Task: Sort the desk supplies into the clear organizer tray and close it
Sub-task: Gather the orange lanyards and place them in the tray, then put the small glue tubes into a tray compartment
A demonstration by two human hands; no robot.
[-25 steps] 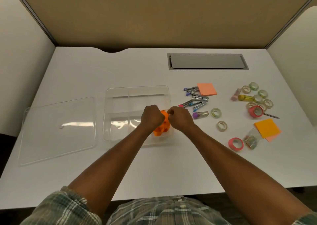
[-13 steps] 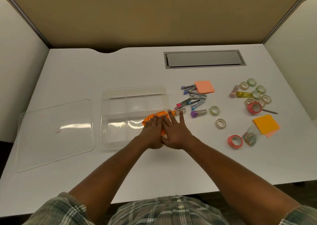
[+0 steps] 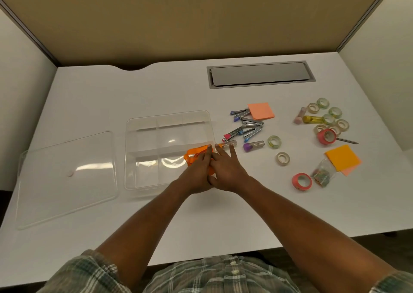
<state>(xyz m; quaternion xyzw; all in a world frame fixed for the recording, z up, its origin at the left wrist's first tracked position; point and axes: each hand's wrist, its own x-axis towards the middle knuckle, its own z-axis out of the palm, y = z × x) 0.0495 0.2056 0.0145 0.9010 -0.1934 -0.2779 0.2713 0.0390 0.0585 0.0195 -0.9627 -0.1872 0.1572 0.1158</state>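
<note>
At near-right corner of organizer tray (image 3: 127, 158), left hand (image 3: 197, 173), right hand (image 3: 229, 169): fingers (image 3: 221, 153) straight on orange item (image 3: 194, 153)

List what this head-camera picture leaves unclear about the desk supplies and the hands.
- Orange item at the tray's right side: head view, mostly covered by the left hand and right hand; its kind is unclear.
- Small bag: head view, contents too small to identify.
- Thin dark stick: head view, one end hidden behind a pink tape roll.
</note>
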